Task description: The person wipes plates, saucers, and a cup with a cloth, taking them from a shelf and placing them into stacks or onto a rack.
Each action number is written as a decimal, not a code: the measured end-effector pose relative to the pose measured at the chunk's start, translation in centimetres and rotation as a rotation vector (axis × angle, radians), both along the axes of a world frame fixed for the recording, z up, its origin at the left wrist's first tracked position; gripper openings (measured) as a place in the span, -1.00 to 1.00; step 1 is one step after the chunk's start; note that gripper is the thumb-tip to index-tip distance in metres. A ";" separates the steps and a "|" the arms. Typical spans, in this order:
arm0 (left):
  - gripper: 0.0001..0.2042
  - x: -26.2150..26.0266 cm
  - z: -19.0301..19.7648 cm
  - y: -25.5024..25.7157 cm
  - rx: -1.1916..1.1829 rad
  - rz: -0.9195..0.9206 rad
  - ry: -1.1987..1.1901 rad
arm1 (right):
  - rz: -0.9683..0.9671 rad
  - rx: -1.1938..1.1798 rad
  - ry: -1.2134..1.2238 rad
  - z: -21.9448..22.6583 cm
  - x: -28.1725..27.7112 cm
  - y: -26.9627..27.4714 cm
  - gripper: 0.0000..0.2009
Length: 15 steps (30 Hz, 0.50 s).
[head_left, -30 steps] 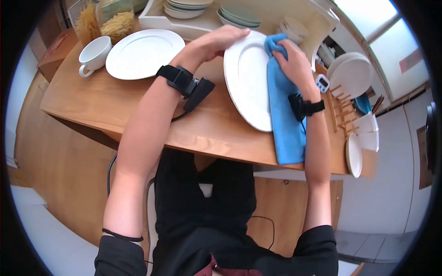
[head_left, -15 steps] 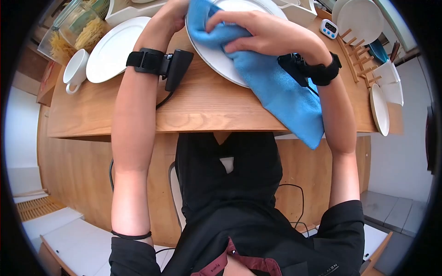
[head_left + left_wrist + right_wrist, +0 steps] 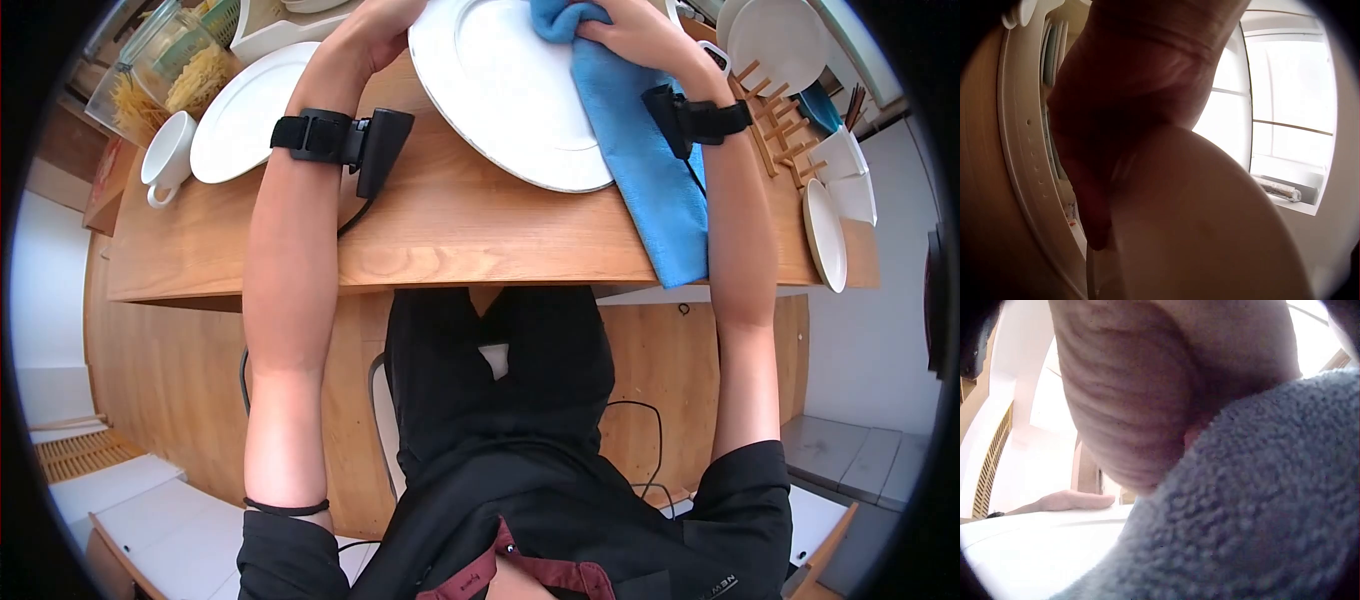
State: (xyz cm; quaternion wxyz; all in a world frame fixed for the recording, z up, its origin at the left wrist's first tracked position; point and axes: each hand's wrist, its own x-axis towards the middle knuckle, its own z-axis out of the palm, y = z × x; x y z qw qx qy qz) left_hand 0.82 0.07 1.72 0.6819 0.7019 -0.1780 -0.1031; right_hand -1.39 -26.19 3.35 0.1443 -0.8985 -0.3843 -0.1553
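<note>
A large white plate [image 3: 510,90] is held tilted above the tabletop at the upper middle of the head view. My left hand [image 3: 388,30] grips its left edge, with the fingertips cut off by the frame's top. In the left wrist view the fingers and palm of that hand [image 3: 1141,81] lie against the plate [image 3: 1210,219]. My right hand [image 3: 640,35] holds a bunched blue cloth [image 3: 640,170] at the plate's right rim, and the cloth's long end hangs down to the table's front edge. Fuzzy cloth [image 3: 1260,500] fills much of the right wrist view.
Another white plate [image 3: 250,115] and a white cup [image 3: 168,150] stand at the left, near clear containers of pasta [image 3: 195,80]. On the right are a wooden dish rack [image 3: 785,125], a timer [image 3: 714,58] and a small white plate [image 3: 825,235]. The table [image 3: 480,245] ends close before my body.
The right hand has wiped across the plate's face with the cloth and is back at its right rim. The left hand stays at the left edge. The head view has tilted downward.
</note>
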 end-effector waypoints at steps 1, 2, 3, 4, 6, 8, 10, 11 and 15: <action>-0.57 0.2 0.0 -0.1 0.001 0.000 -0.002 | -0.065 0.034 -0.066 0.0 -0.5 0.9 -0.76; -0.57 0.4 0.1 -0.2 0.001 -0.007 0.019 | -0.133 0.070 -0.134 0.0 -0.9 1.8 -0.76; -0.58 0.5 0.1 -0.3 0.001 -0.015 0.040 | -0.130 0.188 -0.044 -0.3 -1.2 2.8 -0.75; -0.58 0.4 0.2 -0.4 0.004 -0.019 0.038 | -0.083 0.259 -0.003 -0.7 -1.3 3.8 -0.73; -0.60 0.1 0.2 -0.6 0.003 -0.041 0.047 | 0.004 0.304 -0.058 -1.0 -2.2 5.4 -0.74; -0.59 1.3 -1.0 -0.2 -0.049 -0.070 0.035 | 0.047 0.188 -0.102 0.2 -4.4 6.8 -0.75; -0.58 1.5 -1.3 0.4 -0.116 -0.158 0.034 | 0.090 0.172 -0.152 -0.2 -4.9 7.1 -0.77; -0.57 2.8 -2.0 0.8 -0.079 -0.144 0.042 | 0.179 0.143 0.012 -1.0 -4.3 6.9 -0.74; -0.58 1.8 -0.8 0.4 -0.024 0.014 0.054 | 0.350 0.009 0.181 -1.0 -3.8 5.9 -0.70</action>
